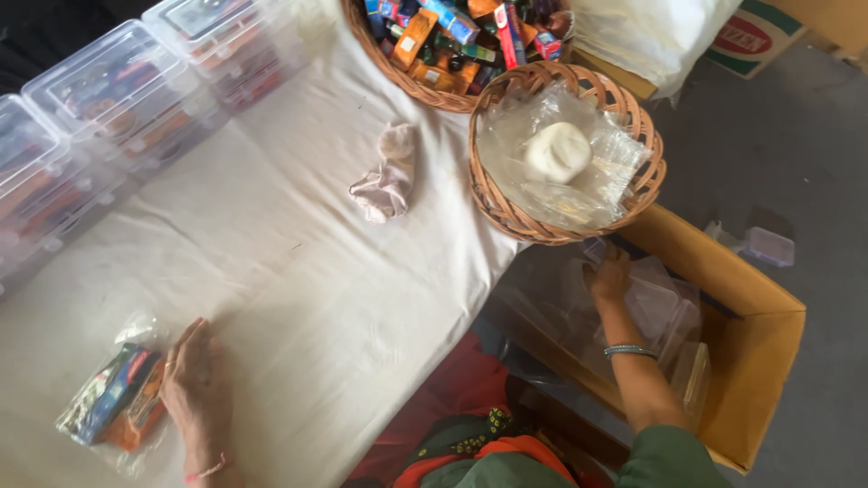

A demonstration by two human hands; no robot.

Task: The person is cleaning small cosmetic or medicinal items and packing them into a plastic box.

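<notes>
Head view shows one clear bag of small boxes [113, 398] filled on the white tablecloth [271, 235], left hand [194, 384] flat against it; right hand [608, 276] reaches, fingers apart, among clear containers [665, 312] in the cardboard box [759, 343] (grip unclear); many boxes remain in the wicker basket [389, 68].

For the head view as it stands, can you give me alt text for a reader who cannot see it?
The left hand rests on a clear bag of small colourful boxes on a white-covered table, while the right hand reaches into a cardboard box of clear plastic containers. Two wicker baskets sit at the table's edge.
</notes>
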